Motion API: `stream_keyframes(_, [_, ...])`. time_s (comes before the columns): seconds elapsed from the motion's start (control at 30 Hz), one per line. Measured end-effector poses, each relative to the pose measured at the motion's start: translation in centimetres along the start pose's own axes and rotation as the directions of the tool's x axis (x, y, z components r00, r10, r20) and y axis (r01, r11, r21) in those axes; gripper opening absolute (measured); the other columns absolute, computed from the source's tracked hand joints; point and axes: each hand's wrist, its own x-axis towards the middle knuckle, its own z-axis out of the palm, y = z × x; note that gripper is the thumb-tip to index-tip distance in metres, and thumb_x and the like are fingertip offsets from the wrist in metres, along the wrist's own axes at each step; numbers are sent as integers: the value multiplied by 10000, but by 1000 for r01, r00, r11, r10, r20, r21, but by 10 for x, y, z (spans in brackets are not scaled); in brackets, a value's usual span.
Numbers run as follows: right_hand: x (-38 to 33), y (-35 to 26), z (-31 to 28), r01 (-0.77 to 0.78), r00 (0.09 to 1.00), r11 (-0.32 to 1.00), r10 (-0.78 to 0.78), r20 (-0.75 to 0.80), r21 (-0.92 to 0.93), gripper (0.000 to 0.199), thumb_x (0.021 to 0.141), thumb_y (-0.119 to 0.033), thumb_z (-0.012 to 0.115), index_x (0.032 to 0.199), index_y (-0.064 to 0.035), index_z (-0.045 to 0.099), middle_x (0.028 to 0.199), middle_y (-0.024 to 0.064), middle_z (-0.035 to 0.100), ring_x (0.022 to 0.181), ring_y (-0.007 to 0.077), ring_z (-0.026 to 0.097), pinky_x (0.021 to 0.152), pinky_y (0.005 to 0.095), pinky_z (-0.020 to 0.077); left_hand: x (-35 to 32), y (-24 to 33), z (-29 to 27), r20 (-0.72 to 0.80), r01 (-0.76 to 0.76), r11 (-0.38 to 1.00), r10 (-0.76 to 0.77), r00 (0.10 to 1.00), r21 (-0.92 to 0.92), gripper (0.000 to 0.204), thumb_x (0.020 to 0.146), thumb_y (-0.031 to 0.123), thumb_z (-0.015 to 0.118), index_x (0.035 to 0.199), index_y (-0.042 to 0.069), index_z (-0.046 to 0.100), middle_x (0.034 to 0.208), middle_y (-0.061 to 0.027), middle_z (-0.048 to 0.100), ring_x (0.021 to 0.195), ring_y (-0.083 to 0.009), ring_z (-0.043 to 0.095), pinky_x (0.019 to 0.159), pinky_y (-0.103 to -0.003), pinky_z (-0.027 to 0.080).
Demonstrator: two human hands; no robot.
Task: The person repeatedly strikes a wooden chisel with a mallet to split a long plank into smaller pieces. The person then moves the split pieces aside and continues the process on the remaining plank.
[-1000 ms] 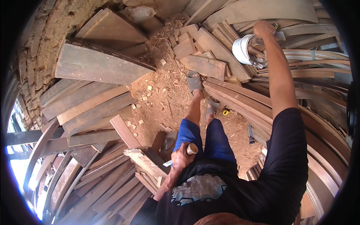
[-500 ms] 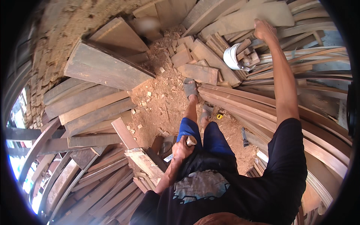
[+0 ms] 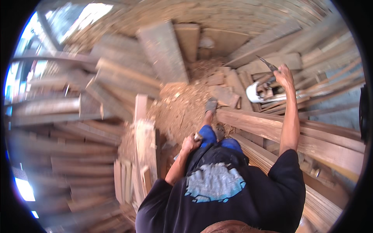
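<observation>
Stacked timber planks (image 3: 70, 108) ring you on every side, smeared by motion on your left. A long beam (image 3: 295, 136) runs from beside your knees out to the right, its long axis slanting down and away across the frame. Ahead lies a mound of sawdust and wood chips (image 3: 178, 105), and your forward foot (image 3: 210, 105) is planted at its edge. Beyond the beam, a white curved object (image 3: 254, 93), perhaps a helmet or a bucket though the view is too poor to say, sits among scrap blocks.

Your right hand (image 3: 284, 75) is stretched far forward and up, well clear of your body, clenched round a thin dark blade-like tool (image 3: 268, 64) whose tip points up and to the left. That tool sits just above the white object, so your right arm is the nearer one to that corner.

Your left hand (image 3: 191, 143) is tucked in low by your thigh, closed on a small pale wooden handle or stub (image 3: 197, 136). A narrow upright board (image 3: 140, 128) stands just left of that hand.
</observation>
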Motion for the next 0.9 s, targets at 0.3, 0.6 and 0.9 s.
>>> stream_keyframes(0.3, [-164, -74, 189, 193, 795, 928, -339, 503, 320, 204, 819, -154, 669, 950, -12, 602, 715, 68, 610, 497, 163, 602, 450, 320, 481, -138, -84, 55, -248, 151, 771, -374, 894, -619, 568, 759, 389, 789, 1213, 67, 674, 1182, -231, 708, 1139, -396, 668, 971, -455, 523])
stream_keyframes(0.6, [-412, -207, 258, 818, 167, 533, -578, 799, 216, 292, 759, -215, 697, 960, -9, 644, 902, 224, 700, 871, 367, 690, 779, 440, 537, -283, -172, 239, -176, 292, 560, -636, 751, -775, 624, 732, 378, 789, 1241, 44, 656, 1197, -236, 699, 1143, -408, 661, 972, -456, 527])
stream_keyframes(0.9, [-589, -192, 309, 862, -11, 393, -617, 786, 321, 242, 773, -173, 688, 943, -15, 622, 720, 120, 666, 602, 215, 655, 582, 363, 509, -404, -210, 389, -47, 231, 239, -783, 620, -943, 762, 713, 436, 796, 1308, -6, 623, 1282, -272, 653, 1209, -405, 628, 1001, -443, 513])
